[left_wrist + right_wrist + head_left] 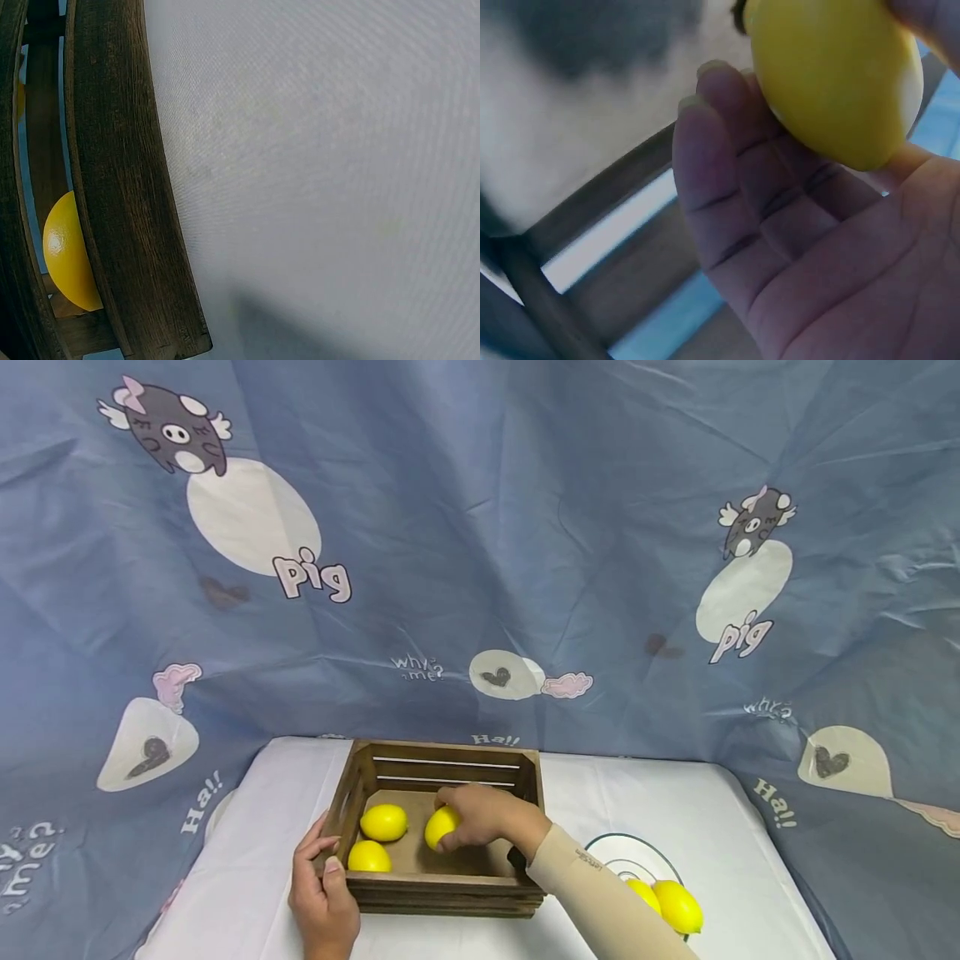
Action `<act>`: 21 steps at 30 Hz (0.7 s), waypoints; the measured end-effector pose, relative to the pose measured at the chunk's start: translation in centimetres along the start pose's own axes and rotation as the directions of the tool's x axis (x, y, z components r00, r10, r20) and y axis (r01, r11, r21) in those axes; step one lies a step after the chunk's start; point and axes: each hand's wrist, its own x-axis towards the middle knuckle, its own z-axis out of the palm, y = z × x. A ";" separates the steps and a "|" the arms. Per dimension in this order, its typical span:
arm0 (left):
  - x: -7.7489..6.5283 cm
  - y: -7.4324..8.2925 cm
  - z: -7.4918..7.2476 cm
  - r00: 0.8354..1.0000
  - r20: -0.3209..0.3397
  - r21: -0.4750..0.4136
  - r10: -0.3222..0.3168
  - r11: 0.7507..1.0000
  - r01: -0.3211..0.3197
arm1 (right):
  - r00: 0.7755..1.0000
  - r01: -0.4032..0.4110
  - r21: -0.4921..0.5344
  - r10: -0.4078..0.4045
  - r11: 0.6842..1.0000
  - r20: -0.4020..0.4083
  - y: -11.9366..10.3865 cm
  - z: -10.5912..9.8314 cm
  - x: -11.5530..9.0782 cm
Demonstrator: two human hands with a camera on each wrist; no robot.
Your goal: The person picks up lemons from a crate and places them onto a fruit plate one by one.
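Inside a brown slatted wooden crate (442,893), my right hand (483,814) grips a yellow lemon (441,828) between thumb and fingers. The right wrist view shows this lemon (836,82) close up, above the curled fingers. My left hand (324,893) holds the crate at its front left corner, thumb by the front rim and fingers along the left wall. Two more lemons lie in the crate's left part, one farther back (385,822) and another lemon (370,857) near the front. Through a slat gap, the left wrist view shows part of a lemon (69,255).
Right of the crate, a white plate (626,846) with a dark green rim lies partly under my right forearm. Two lemons (677,906) sit at the plate. White cloth (585,785) covers the table, and a blue printed curtain (450,568) hangs behind and at the sides.
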 end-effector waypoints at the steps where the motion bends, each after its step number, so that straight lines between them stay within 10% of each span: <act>1: 0.0 0.0 0.0 1.000 -0.005 0.000 0.002 1.000 -0.002 | 1.000 0.005 -0.007 -0.005 1.000 -0.004 -0.2 -0.2 -0.2; 10: -0.2 0.0 0.3 0.999 -0.033 0.018 0.008 1.000 -0.007 | 0.997 0.009 -0.096 -0.016 0.995 -0.077 -1.8 -3.3 -2.9; 21: -0.2 0.1 0.1 1.000 -0.005 0.038 -0.012 0.999 0.012 | 0.978 0.064 0.052 -0.052 0.997 -0.204 -1.1 -3.5 -7.9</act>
